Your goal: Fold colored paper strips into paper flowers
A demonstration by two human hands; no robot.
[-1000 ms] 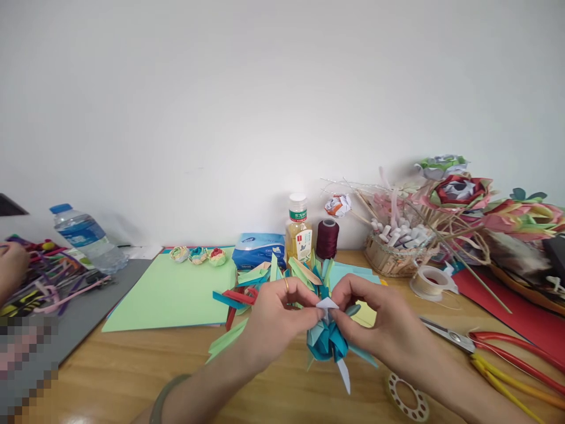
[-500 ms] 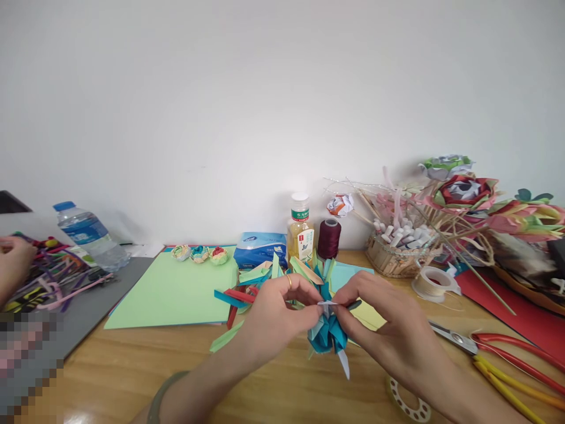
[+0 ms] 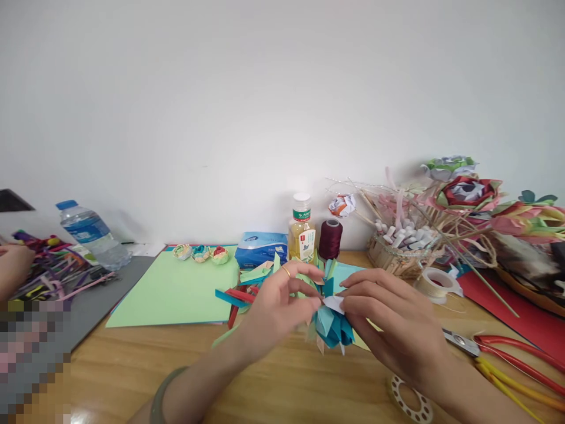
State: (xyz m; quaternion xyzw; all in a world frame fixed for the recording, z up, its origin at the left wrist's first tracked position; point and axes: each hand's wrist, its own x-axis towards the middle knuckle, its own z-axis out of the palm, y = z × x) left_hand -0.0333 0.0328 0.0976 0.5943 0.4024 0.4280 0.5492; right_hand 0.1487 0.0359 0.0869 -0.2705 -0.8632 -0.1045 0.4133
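Between my hands hangs a folded paper flower (image 3: 334,330) in teal and light blue, with a white paper piece (image 3: 334,303) at its top. My left hand (image 3: 285,303) pinches the flower's left side between thumb and fingers. From the right, my right hand (image 3: 388,318) closes its thumb and fingers on the white piece. Its fingertips partly hide the paper. Behind my hands lies a pile of folded paper strips (image 3: 258,272) in green, teal, red and peach.
Green paper sheets (image 3: 176,294) bear three small paper flowers (image 3: 200,253). A tissue pack (image 3: 261,249), tea bottle (image 3: 302,229) and maroon thread spool (image 3: 331,238) stand behind. At right are scissors (image 3: 468,344), tape (image 3: 436,284) and a flower basket (image 3: 397,253). Another person's hand (image 3: 15,265) is far left.
The flower has turned in my hands, and its white piece now shows broadside on top. My right fingers have shifted over it. The view has moved slightly.
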